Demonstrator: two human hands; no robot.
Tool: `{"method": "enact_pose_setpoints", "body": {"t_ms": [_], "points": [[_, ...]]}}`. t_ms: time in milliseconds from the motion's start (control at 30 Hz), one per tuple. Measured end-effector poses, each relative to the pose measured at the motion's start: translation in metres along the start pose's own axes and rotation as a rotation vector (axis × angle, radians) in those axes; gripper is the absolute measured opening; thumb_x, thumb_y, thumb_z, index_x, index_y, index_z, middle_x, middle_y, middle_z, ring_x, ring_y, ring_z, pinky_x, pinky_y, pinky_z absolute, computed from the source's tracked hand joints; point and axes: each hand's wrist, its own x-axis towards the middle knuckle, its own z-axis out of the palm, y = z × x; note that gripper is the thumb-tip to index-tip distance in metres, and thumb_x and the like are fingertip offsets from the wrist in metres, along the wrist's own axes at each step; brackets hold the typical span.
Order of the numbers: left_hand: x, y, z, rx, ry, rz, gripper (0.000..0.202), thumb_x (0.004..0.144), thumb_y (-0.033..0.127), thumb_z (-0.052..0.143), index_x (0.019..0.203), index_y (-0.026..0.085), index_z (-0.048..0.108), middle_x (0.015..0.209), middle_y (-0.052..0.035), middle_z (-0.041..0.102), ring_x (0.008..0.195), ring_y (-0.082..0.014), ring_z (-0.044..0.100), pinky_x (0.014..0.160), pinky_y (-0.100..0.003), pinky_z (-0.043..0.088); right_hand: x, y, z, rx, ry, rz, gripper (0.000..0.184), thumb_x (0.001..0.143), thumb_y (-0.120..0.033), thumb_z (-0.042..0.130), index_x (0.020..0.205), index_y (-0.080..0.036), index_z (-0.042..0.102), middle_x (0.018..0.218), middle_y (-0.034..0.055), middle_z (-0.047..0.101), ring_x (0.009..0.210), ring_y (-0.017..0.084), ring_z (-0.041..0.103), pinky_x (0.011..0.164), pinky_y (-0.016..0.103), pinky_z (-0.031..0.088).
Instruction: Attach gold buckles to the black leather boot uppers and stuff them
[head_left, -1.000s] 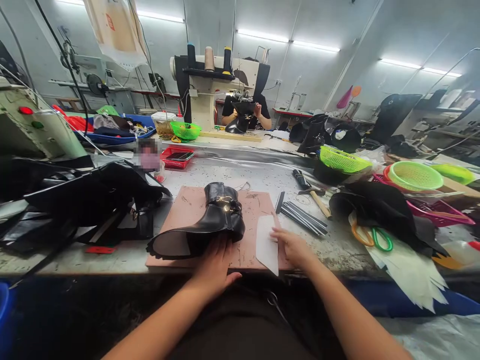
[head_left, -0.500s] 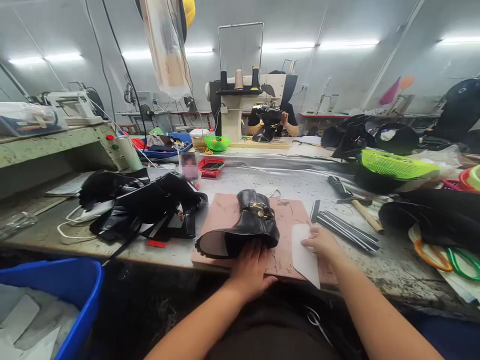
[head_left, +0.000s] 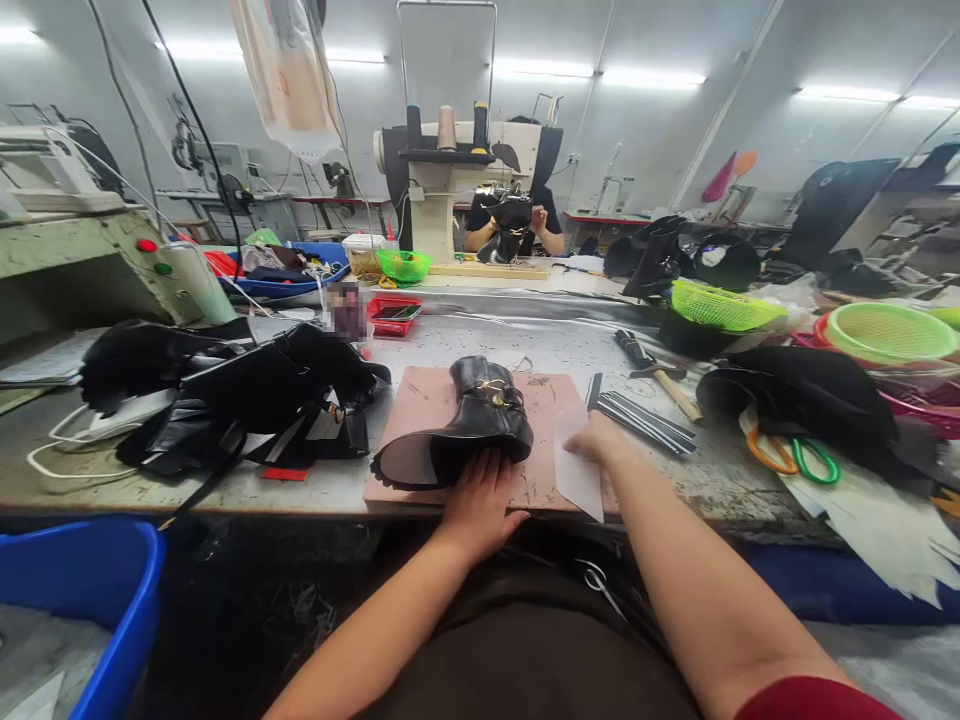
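A black leather boot upper [head_left: 491,420] with a gold chain and buckle strap lies on a pink board [head_left: 551,395], its unsoled underside edge towards me. My left hand [head_left: 480,510] rests flat at its near edge, fingers stretched out and fingertips hidden under the leather. To its right, my right hand [head_left: 600,440] has its fingers closed on the edge of a white sheet [head_left: 577,480] with a slanted lower end. That sheet overlaps the board's right side. Just beyond the right hand lie black strips with white lines [head_left: 649,422].
More black boot uppers [head_left: 292,375] are heaped on the left. A hammer [head_left: 675,392], scissors with orange and green handles [head_left: 816,462] and green baskets [head_left: 724,305] occupy the right. A blue bin [head_left: 142,590] stands low left. Across the table, a person [head_left: 551,215] works behind a sewing machine [head_left: 450,190].
The view has turned to the right, so the table's things appear further left. My right hand sits a little further over the white sheet. The left hand stays at the boot upper.
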Motion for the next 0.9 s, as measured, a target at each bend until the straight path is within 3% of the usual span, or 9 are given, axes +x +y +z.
{"method": "enact_pose_setpoints", "body": {"t_ms": [200,300,433,533,600,667,733,800,900], "points": [[-0.001,-0.001,-0.001,-0.012,0.017,0.021,0.070,0.078,0.049,0.055,0.129,0.003,0.041,0.135,-0.0223,0.042,0.128,-0.0336,0.034,0.106,-0.046,0.027,-0.037,-0.029,-0.031,-0.166,-0.075,-0.155,0.008,0.076,-0.024,0.058,0.076,-0.016,0.061,0.086,0.0057,0.062,0.084,0.021,0.056,0.074,0.032,0.043],[-0.002,0.001,0.000,-0.043,0.026,0.023,0.069,0.078,0.048,0.056,0.129,0.003,0.042,0.135,-0.0223,0.041,0.128,-0.0335,0.033,0.107,-0.045,0.026,-0.055,-0.025,-0.061,-0.175,-0.120,-0.164,0.015,0.077,-0.028,0.052,0.085,-0.020,0.062,0.088,0.0076,0.063,0.087,0.026,0.056,0.075,0.035,0.042],[-0.003,0.002,0.003,-0.104,0.050,0.011,0.067,0.080,0.045,0.055,0.130,0.002,0.041,0.137,-0.0220,0.040,0.130,-0.0322,0.031,0.108,-0.044,0.024,-0.066,-0.017,-0.082,0.249,-0.215,-0.046,0.031,0.080,-0.034,0.043,0.099,-0.018,0.061,0.088,0.0102,0.066,0.082,0.027,0.061,0.068,0.037,0.048],[-0.004,0.003,0.008,-0.145,0.059,0.002,0.061,0.081,0.042,0.053,0.129,0.005,0.042,0.137,-0.0183,0.042,0.129,-0.0314,0.033,0.109,-0.043,0.023,-0.074,-0.036,-0.054,0.468,-0.220,-0.151,0.041,0.075,-0.034,0.049,0.112,-0.018,0.057,0.096,0.0103,0.066,0.088,0.027,0.062,0.074,0.039,0.051],[-0.005,0.003,0.012,-0.166,0.049,-0.006,0.053,0.083,0.039,0.049,0.128,0.010,0.045,0.135,-0.0121,0.046,0.126,-0.0307,0.038,0.108,-0.041,0.026,-0.080,-0.061,-0.017,0.372,-0.206,-0.256,0.043,0.077,-0.030,0.048,0.117,-0.017,0.053,0.094,0.0094,0.067,0.085,0.025,0.063,0.074,0.038,0.052],[-0.005,0.003,0.015,-0.180,0.028,-0.012,0.048,0.084,0.036,0.047,0.126,0.013,0.047,0.131,-0.0083,0.051,0.122,-0.0297,0.043,0.104,-0.039,0.031,-0.082,-0.085,0.018,0.115,-0.153,-0.363,0.041,0.081,-0.024,0.042,0.120,-0.017,0.051,0.090,0.0084,0.068,0.082,0.023,0.064,0.073,0.036,0.052],[-0.005,0.003,0.015,-0.185,0.013,-0.014,0.048,0.081,0.035,0.051,0.124,0.013,0.047,0.127,-0.0105,0.053,0.119,-0.0299,0.046,0.101,-0.039,0.036,-0.075,-0.101,0.041,0.046,-0.134,-0.392,0.040,0.080,-0.019,0.041,0.119,-0.016,0.052,0.088,0.0094,0.068,0.084,0.024,0.063,0.077,0.036,0.051],[-0.005,0.002,0.012,-0.182,0.014,-0.009,0.052,0.077,0.033,0.058,0.122,0.010,0.048,0.126,-0.0162,0.053,0.120,-0.0317,0.045,0.100,-0.042,0.036,-0.062,-0.105,0.046,-0.005,-0.119,-0.408,0.040,0.078,-0.014,0.042,0.116,-0.015,0.054,0.089,0.0120,0.067,0.089,0.027,0.062,0.082,0.040,0.048],[-0.005,0.001,0.007,-0.176,0.031,0.016,0.059,0.073,0.030,0.064,0.124,0.006,0.044,0.128,-0.0215,0.049,0.121,-0.0341,0.042,0.103,-0.046,0.031,-0.044,-0.095,0.037,-0.082,-0.063,-0.397,0.046,0.075,-0.011,0.043,0.120,-0.013,0.051,0.103,0.0172,0.063,0.101,0.031,0.057,0.087,0.045,0.044]]}}
